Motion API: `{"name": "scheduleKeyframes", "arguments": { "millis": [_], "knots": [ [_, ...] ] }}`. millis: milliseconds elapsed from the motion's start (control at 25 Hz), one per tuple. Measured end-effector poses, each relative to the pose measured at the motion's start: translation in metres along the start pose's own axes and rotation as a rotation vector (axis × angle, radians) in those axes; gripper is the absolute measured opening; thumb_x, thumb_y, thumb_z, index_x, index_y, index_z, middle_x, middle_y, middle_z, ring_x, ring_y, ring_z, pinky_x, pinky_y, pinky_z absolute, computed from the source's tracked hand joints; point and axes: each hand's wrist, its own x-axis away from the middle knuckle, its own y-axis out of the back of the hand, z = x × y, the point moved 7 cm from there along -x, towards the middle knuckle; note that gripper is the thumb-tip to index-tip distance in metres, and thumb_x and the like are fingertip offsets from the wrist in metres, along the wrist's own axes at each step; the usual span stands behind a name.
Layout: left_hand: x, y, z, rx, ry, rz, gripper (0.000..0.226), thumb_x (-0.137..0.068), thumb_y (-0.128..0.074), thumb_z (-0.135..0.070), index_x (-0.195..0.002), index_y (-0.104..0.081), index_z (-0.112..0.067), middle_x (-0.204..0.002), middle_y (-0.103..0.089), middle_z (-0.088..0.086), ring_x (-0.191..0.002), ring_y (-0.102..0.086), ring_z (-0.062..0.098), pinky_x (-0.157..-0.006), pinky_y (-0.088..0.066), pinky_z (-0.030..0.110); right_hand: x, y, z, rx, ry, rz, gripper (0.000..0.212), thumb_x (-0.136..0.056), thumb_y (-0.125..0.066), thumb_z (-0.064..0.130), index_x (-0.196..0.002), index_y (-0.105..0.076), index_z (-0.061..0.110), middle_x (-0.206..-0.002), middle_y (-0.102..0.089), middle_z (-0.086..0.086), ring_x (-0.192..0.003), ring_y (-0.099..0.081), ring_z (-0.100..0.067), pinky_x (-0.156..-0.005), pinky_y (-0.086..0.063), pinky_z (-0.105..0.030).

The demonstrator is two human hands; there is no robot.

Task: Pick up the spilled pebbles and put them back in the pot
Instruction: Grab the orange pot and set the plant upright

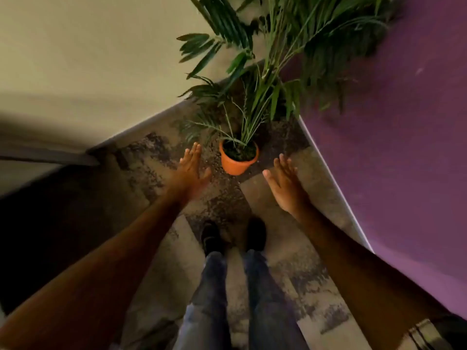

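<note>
Head view, item one?
— Orange pot (pixel 238 160), upright on patterned carpet (pixel 285 198) in the corner, palm plant (pixel 265 72) in it. Pebbles (pixel 217 173) lie scattered on the carpet just left of and in front of the pot.

Hands?
— Left hand (pixel 191 164): fingers straight, holding nothing, left of the pot. Right hand (pixel 284 183): fingers spread, holding nothing, right of it. Black shoes (pixel 255 234) below.

Head-worn wide view, looking steeply down, floor (pixel 290 203) far below
</note>
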Motion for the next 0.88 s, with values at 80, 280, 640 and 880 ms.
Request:
{"name": "scheduleKeyframes", "arguments": {
  "millis": [80, 280, 640, 880],
  "knots": [
    [-0.041, -0.036, 0.031, 0.017, -0.008, 0.03, 0.072, -0.104, -0.046, -0.037, -0.161, -0.007, -0.018, -0.168, -0.004, 0.001, -0.155, -0.003, 0.02, -0.123, -0.009, 0.035, -0.037, -0.033, -0.028, -0.149, -0.086, -0.02, 0.068, -0.103, -0.038, 0.053, -0.158, -0.025, 0.014, -0.168, -0.007, -0.003, -0.155, -0.003, -0.021, -0.126, -0.004, -0.042],
    [-0.15, -0.148, 0.116, 0.07, 0.098, 0.125, 0.069, -0.104, -0.038, -0.047, -0.161, -0.009, -0.022, -0.167, -0.017, 0.006, -0.15, -0.027, 0.025, -0.115, -0.027, 0.032, -0.138, -0.126, -0.098, -0.398, -0.2, -0.072, 0.061, -0.105, -0.039, 0.048, -0.155, -0.033, 0.015, -0.166, -0.02, -0.003, -0.153, -0.017, -0.018, -0.125, -0.017, -0.042],
    [-0.306, -0.258, 0.159, 0.295, 0.208, 0.058, 0.049, -0.109, -0.027, -0.036, -0.15, -0.038, -0.011, -0.145, -0.051, 0.021, -0.132, -0.05, 0.036, -0.106, -0.041, 0.038, -0.302, -0.201, -0.153, -0.651, -0.345, -0.237, 0.059, -0.103, -0.042, 0.051, -0.121, -0.059, -0.002, -0.11, -0.06, -0.012, -0.099, -0.057, -0.022, -0.084, -0.048, -0.039],
    [-0.35, -0.273, 0.164, 0.396, 0.171, -0.062, 0.047, -0.11, -0.029, -0.035, -0.147, -0.043, -0.009, -0.146, -0.051, 0.016, -0.134, -0.048, 0.031, -0.109, -0.036, 0.033, -0.357, -0.227, -0.171, -0.764, -0.369, 0.075, 0.072, -0.089, -0.033, 0.08, -0.15, -0.037, 0.042, -0.149, -0.049, 0.005, -0.124, -0.058, -0.024, -0.08, -0.06, -0.049]
  ]
}}
